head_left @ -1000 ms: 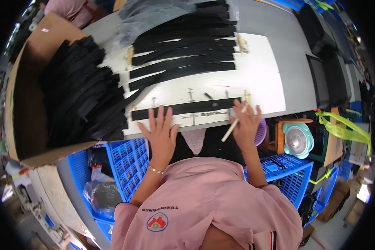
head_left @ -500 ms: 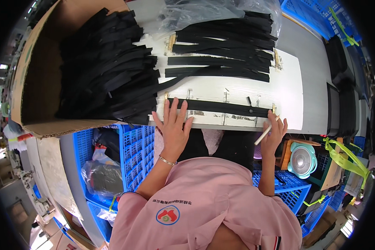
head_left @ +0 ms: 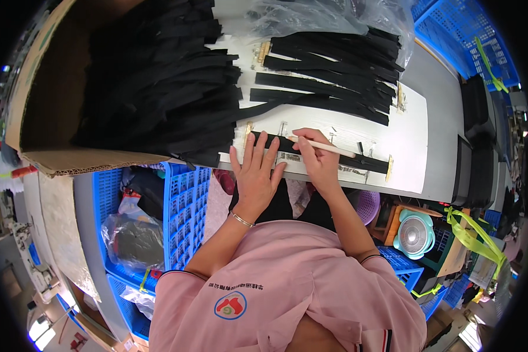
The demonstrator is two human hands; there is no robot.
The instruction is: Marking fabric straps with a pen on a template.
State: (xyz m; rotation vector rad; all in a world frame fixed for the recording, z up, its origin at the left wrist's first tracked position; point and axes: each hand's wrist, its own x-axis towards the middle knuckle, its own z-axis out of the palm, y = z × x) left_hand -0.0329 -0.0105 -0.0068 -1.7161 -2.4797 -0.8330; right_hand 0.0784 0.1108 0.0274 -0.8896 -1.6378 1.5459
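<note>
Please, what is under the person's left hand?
The left hand covers part of a black strip, near the strip's left end, and part of the white board. What lies directly beneath the hand cannot be seen.

Your left hand [head_left: 256, 173] lies palm down, its fingers [head_left: 258, 149] spread and pointing forward. Your right hand [head_left: 319, 164], close beside it, is curled in a writing-style pinch. Your left forearm [head_left: 220, 247] and right forearm [head_left: 353, 226] angle inward, converging ahead of your torso.

Strips [head_left: 334, 54] lie on the board [head_left: 412, 135], right of a box [head_left: 94, 162] holding a strip heap [head_left: 164, 100].
</note>
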